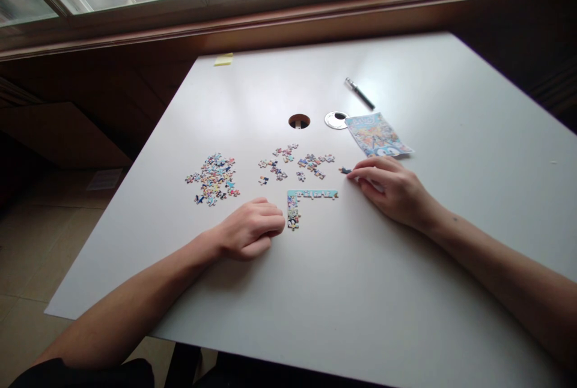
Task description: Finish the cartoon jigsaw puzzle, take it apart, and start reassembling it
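My right hand [390,187] pinches a dark puzzle piece [345,170] at its fingertips, just above the tabletop or on it; I cannot tell which. To its left lies an L-shaped strip of joined puzzle pieces [311,194], with a light blue top edge and a side running down. Beside the lower end of that strip, my left hand [255,229] rests on the table with its fingers curled in; whatever is inside them is hidden. Several loose puzzle pieces [311,161] are spread beyond the strip. A denser pile of puzzle pieces [216,178] lies farther left.
A colourful picture sheet [378,134] lies beyond my right hand, by a round metal ring [336,120] and a dark pen [360,93]. The white table [315,298] has a round cable hole [299,122]. A yellow sticky note [223,59] is at the far edge, below the window.
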Tool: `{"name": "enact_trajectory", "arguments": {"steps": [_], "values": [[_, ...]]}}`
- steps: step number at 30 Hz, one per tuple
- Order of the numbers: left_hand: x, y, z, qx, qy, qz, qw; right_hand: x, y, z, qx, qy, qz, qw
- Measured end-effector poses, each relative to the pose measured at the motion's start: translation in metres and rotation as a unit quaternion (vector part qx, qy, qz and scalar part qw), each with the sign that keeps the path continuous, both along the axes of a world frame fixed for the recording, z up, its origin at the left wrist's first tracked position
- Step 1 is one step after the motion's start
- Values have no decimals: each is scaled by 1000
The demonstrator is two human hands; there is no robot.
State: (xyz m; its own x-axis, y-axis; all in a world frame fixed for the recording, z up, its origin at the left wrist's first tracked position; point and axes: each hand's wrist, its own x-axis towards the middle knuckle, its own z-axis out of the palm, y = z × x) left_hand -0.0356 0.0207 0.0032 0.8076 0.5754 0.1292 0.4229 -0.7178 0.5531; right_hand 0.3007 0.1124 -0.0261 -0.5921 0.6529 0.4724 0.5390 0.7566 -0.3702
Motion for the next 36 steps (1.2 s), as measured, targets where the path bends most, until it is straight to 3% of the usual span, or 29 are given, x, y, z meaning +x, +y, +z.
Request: {"name": "enact_trajectory", "arguments": {"steps": [5, 12, 36], "values": [[1, -3, -3, 24, -20, 13, 999, 0, 0, 0, 6, -1, 3, 1000], [7, -6, -8, 163, -28, 168, 972, 1, -1, 1, 2, -3, 7, 1000], [8, -3, -8, 120, 7, 203, 972, 0, 0, 1, -30, 19, -11, 999]]}}
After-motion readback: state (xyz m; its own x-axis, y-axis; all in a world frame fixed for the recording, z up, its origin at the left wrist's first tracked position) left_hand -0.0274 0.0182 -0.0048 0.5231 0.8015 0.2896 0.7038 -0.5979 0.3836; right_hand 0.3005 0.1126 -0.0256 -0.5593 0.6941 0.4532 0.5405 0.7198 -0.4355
